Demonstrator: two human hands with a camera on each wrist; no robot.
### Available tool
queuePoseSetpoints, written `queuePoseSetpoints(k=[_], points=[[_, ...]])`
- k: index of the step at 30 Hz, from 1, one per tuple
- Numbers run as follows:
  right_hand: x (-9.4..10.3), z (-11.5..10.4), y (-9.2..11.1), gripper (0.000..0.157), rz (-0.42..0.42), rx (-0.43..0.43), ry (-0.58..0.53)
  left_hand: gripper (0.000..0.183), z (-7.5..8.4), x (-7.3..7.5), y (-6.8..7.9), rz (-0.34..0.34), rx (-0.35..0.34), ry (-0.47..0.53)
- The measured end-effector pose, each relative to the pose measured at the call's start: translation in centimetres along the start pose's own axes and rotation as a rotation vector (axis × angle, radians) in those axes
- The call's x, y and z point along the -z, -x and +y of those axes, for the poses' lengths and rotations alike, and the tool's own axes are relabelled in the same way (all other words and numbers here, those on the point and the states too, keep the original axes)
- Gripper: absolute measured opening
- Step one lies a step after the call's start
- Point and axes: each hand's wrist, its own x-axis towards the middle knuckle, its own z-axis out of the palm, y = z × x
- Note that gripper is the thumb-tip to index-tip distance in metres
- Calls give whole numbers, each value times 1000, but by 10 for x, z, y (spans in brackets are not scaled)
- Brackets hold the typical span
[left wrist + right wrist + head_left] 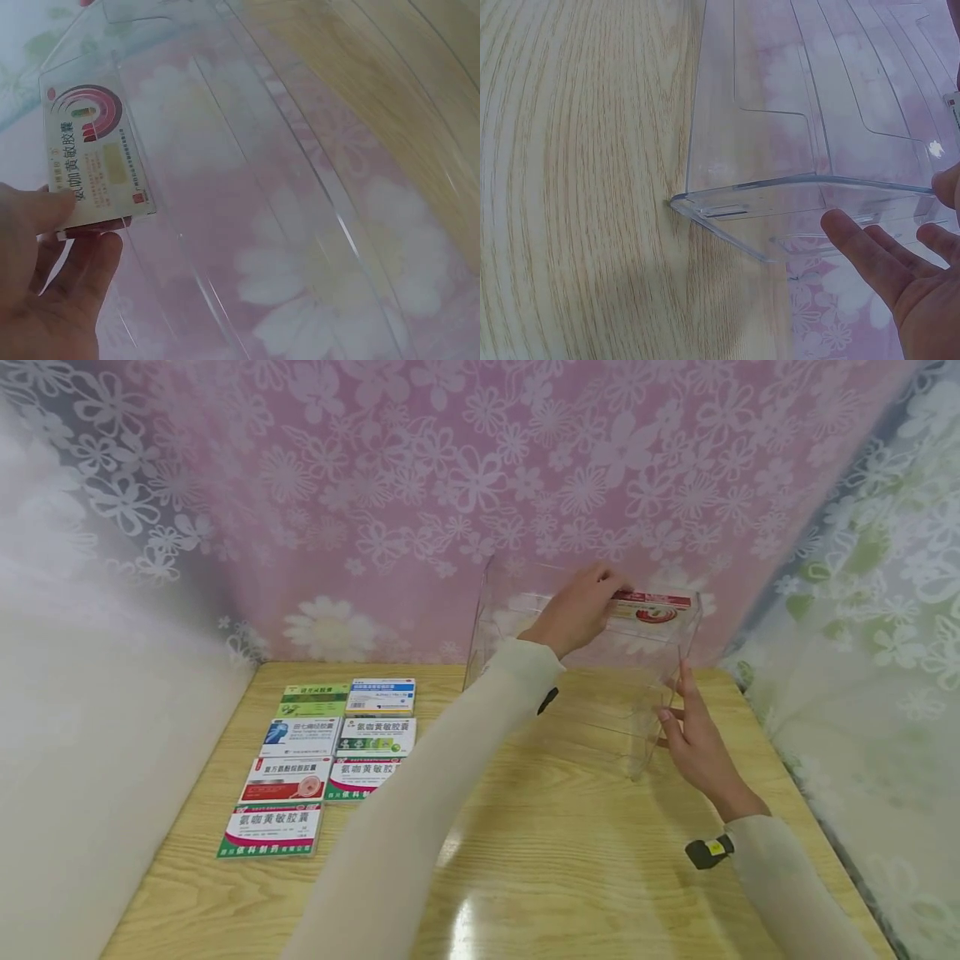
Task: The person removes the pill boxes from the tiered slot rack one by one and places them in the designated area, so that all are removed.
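A clear plastic display rack (585, 702) with stepped tiers stands on the table toward the back right. At its top right lies a white and dark red medicine box (654, 610), printed with a red arc and a capsule. My left hand (579, 610) reaches over the rack and pinches the left end of this box, thumb on its front and fingers behind, as the left wrist view shows. Low on the rack's right side, my right hand (696, 745) holds its side edge between thumb and fingers. The side panel (810, 199) shows in the right wrist view.
Several medicine boxes lie in two columns at the table's left, among them a green one (312, 701), a blue and white one (381, 697) and a green and magenta one (270, 831). A flowered curtain (390, 568) hangs close behind the rack.
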Motion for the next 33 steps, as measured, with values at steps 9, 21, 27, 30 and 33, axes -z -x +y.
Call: queuePoseSetpoints(k=[9, 21, 27, 30, 33], points=[[-1, 0, -2, 86, -10, 9, 3, 35, -27, 23, 23, 155, -27, 163], [-1, 1, -1, 85, -9, 5, 0, 34, -81, 41, 109, 232, 19, 296], [-1, 3, -2, 86, -13, -11, 7, 32, -113, 44, 167, 199, 71, 291], [0, 2, -1, 87, -17, -7, 9, 31, -130, 44, 197, 173, 94, 286], [0, 0, -1, 87, -17, -5, 4, 30, -143, 46, 226, 143, 121, 270]])
